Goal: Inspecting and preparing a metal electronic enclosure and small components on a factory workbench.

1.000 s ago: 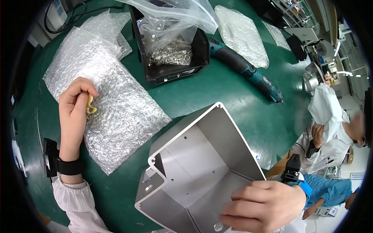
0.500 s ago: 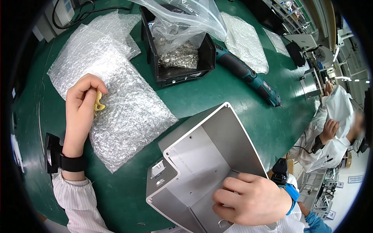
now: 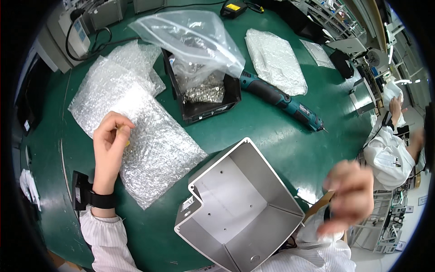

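My left hand [image 3: 108, 145] is closed in a pinch above the bubble wrap bags [image 3: 161, 154]. A small yellow piece [image 3: 127, 143] shows between its fingers, mostly hidden by them. In front of me a grey metal box [image 3: 233, 197] lies with its open side up, showing bare inner walls with small holes and a notched corner at the left. My right hand [image 3: 351, 192] is in the air to the right of the box, apart from it. Motion smears its fingers, so their pose cannot be read.
Beyond the box stands a black bin [image 3: 206, 115] with a clear bag [image 3: 195, 41] of small metal parts. A teal power screwdriver [image 3: 283, 100] lies beside it. Another bubble wrap bag [image 3: 276, 61] lies farther back. A co-worker [image 3: 389, 154] is at the right.
My right hand has come out of the metal box and swung to the right. My left hand still pinches the yellow piece over the bubble wrap. The whole view has shifted a little.
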Tool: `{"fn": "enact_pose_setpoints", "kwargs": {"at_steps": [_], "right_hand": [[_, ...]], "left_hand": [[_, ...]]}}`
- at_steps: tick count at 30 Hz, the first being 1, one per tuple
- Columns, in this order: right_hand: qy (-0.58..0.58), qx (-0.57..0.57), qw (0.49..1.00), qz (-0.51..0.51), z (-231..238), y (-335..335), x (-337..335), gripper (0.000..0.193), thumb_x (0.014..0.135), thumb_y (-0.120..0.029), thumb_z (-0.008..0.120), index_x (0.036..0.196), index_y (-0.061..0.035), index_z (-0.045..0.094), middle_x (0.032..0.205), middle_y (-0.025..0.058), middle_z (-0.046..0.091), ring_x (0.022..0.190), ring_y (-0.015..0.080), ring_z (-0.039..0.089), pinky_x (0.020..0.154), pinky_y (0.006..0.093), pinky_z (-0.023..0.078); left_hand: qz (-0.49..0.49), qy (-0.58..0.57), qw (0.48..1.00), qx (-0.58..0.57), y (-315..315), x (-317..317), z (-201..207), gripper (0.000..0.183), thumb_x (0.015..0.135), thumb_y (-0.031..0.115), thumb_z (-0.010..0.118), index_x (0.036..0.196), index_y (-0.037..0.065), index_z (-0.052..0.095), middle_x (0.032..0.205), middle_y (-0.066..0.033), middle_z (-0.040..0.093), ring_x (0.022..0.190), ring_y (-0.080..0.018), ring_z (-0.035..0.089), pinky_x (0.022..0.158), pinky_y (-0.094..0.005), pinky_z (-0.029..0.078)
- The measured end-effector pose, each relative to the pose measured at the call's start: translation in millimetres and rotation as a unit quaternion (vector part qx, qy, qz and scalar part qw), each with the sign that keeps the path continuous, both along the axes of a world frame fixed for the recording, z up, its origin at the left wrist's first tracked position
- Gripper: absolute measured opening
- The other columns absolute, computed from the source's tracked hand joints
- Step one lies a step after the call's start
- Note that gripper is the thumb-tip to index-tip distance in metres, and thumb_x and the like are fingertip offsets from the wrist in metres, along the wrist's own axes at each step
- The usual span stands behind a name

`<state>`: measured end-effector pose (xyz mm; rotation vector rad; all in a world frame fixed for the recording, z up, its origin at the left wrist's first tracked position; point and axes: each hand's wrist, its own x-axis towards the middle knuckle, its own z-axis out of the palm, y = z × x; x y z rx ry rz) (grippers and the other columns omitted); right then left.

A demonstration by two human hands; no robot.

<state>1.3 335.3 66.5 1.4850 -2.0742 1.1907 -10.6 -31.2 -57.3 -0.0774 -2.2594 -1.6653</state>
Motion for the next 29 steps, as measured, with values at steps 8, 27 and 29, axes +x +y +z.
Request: {"fn": "enact_pose_setpoints", "kwargs": {"at_steps": [8, 27, 29], "right_hand": [[-0.022, -0.058, 0.963, -0.264, -93, -15, -74, 0.031, 0.069, 0.003, 0.067, 0.097, -0.0021, 0.055, 0.095, 0.0114, 0.051, 0.074, 0.0195, 0.054, 0.066, 0.0285, 0.045], [-0.129, 0.078, 0.977, -0.152, -96, -8, -56, 0.025, 0.066, -0.002, 0.067, 0.089, -0.0038, 0.057, 0.090, 0.0123, 0.053, 0.081, 0.0309, 0.054, 0.071, 0.0385, 0.044], [-0.180, 0.112, 0.968, -0.136, -91, -16, -56, 0.026, 0.065, 0.000, 0.066, 0.090, -0.0048, 0.058, 0.091, 0.0133, 0.053, 0.086, 0.0289, 0.056, 0.078, 0.0377, 0.046]], "left_hand": [[0.124, 0.100, 0.968, -0.196, 2, 13, 9, 0.007, 0.087, 0.001, 0.050, 0.089, -0.002, 0.057, 0.084, -0.0047, 0.047, 0.071, -0.0115, 0.048, 0.061, -0.0213, 0.038], [0.032, 0.014, 0.923, -0.383, 57, 102, 72, 0.016, 0.085, 0.019, 0.057, 0.094, 0.007, 0.062, 0.079, -0.0102, 0.060, 0.068, -0.0298, 0.060, 0.058, -0.0362, 0.048], [0.094, -0.011, 0.890, -0.447, 36, 125, 70, 0.016, 0.084, 0.018, 0.058, 0.094, 0.007, 0.062, 0.078, -0.0100, 0.060, 0.068, -0.0298, 0.060, 0.058, -0.0357, 0.048]]}}
